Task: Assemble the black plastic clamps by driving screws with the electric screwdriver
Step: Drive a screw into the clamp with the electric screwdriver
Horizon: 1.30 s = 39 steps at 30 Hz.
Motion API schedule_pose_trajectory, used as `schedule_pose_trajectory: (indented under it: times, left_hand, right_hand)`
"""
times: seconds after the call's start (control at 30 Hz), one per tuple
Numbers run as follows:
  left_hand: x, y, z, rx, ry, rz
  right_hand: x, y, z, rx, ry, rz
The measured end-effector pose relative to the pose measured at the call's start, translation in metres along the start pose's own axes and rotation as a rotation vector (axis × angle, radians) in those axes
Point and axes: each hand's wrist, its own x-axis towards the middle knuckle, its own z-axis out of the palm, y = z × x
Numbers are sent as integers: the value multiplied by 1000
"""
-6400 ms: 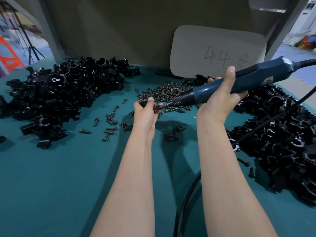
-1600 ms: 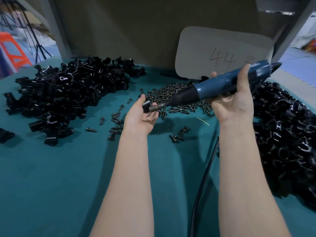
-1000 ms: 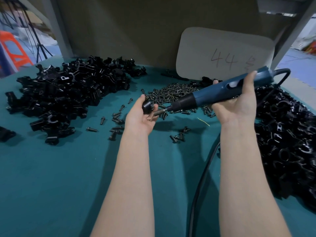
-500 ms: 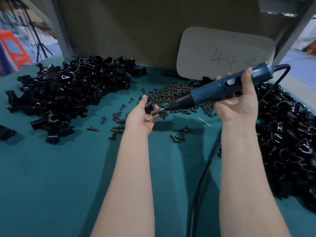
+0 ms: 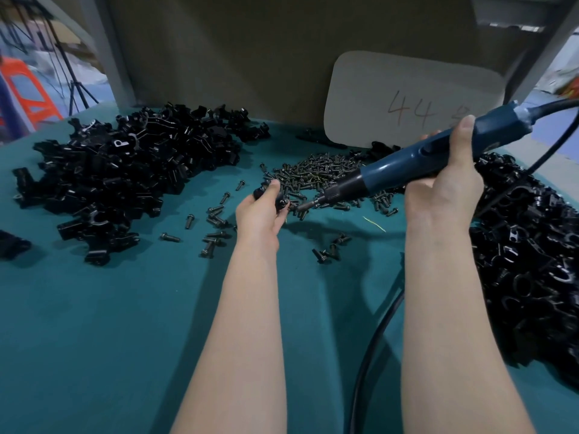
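Observation:
My left hand (image 5: 260, 214) grips a small black plastic clamp (image 5: 272, 198) above the middle of the table. My right hand (image 5: 445, 192) holds the blue electric screwdriver (image 5: 407, 162), which slants down to the left. Its bit tip (image 5: 302, 206) sits just right of the clamp, close to a screw in the clamp's side. A heap of dark screws (image 5: 319, 173) lies behind my hands. Loose black clamps are piled at the left (image 5: 125, 170) and at the right (image 5: 532, 245).
Scattered screws (image 5: 213, 227) lie on the teal table cover (image 5: 125, 324) left of my left hand, and a few (image 5: 329, 250) lie between my arms. The screwdriver's black cable (image 5: 376, 339) runs down beside my right arm. A grey card marked 44 (image 5: 407, 98) leans on the back wall.
The screwdriver bit has drawn back slightly to the right from the clamp. My left hand has turned the clamp a little, my thumb now over its top.

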Motion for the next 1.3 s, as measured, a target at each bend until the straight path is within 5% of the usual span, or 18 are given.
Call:
schedule_pose_trajectory:
  times: [0.47,0.63,1.3]
  left_hand:
    - [3,-2,-1,-26,-2,-16]
    - [6,-2,-1,3,20,-5]
    - [1,-7,3,179,73,142]
  right_hand:
    - [2,-1,-3,36,-72,88]
    - [2,1,0,81,21,119]
    - [-2,9,7,-80,9,7]
